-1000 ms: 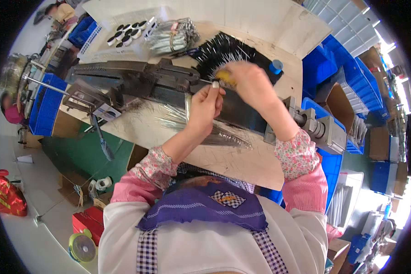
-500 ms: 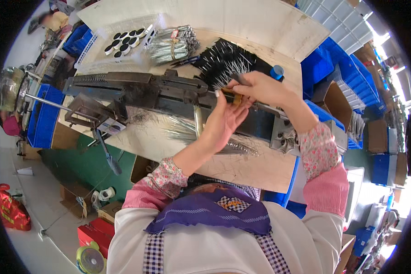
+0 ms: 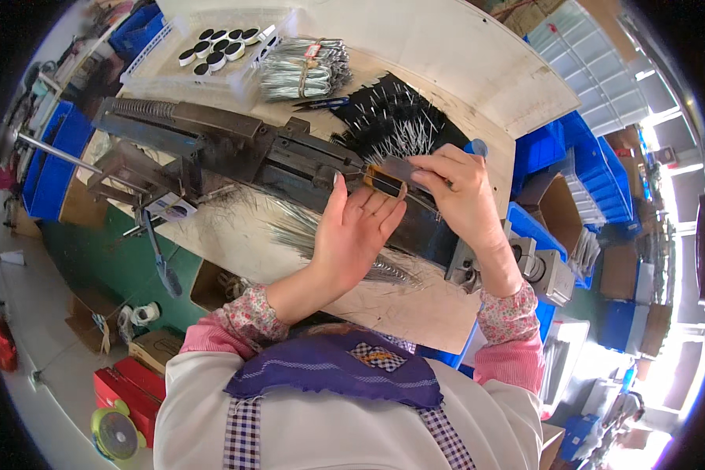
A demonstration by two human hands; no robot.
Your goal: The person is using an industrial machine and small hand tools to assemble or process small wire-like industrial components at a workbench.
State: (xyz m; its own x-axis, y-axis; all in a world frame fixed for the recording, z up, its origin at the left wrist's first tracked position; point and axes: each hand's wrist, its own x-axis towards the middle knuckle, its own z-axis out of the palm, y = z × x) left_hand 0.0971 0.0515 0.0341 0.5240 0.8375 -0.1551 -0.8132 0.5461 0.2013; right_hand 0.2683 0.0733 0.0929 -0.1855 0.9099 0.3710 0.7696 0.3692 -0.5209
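Where both hands [image 3: 399, 211] meet, small rectangular brass-edged block [image 3: 385, 182]

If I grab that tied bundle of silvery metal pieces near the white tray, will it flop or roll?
The bundle probably stays stiff, since its thin pieces look like metal. A band round the middle likely keeps them together. It lies flat and wide beside the white tray, so rolling seems unlikely.

A small factory workshop. A heavy metal press machine [image 3: 235, 153] sits on a worn workbench [image 3: 415, 305], with bundled metal pins [image 3: 301, 69] and stacked blue parts bins [image 3: 580, 168] around it. Cardboard boxes [image 3: 164, 345] lie on the floor.
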